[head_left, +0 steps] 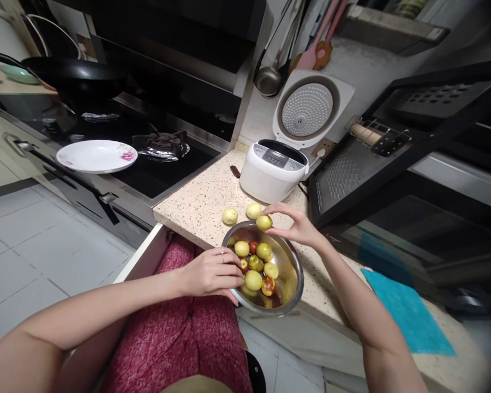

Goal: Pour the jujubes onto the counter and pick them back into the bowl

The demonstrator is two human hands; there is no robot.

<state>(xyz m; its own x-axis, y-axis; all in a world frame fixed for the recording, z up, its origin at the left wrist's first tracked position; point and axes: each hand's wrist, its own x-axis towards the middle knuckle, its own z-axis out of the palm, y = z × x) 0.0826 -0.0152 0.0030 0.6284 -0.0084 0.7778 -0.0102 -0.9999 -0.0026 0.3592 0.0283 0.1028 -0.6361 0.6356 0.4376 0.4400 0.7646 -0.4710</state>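
A steel bowl (292,292) sits at the counter's front edge, partly over it, with several green, yellow and red-brown jujubes (252,280) in it. My left hand (213,271) is closed on the bowl's left rim, its fingers over the inside and its thumb low on the outside. Between the thumb and fingers of my right hand (292,224) is a yellow-green jujube (264,222), held above the bowl's far rim. Two pale jujubes, one on the left (229,216) and one on the right (253,210), lie on the counter just behind the bowl.
Behind stands a white rice cooker (265,177) with its lid up. To the left are a gas stove (163,177), an oval plate (96,155) over its front edge and a black wok (77,76). An oven (433,202) and a turquoise cloth (409,311) are at right.
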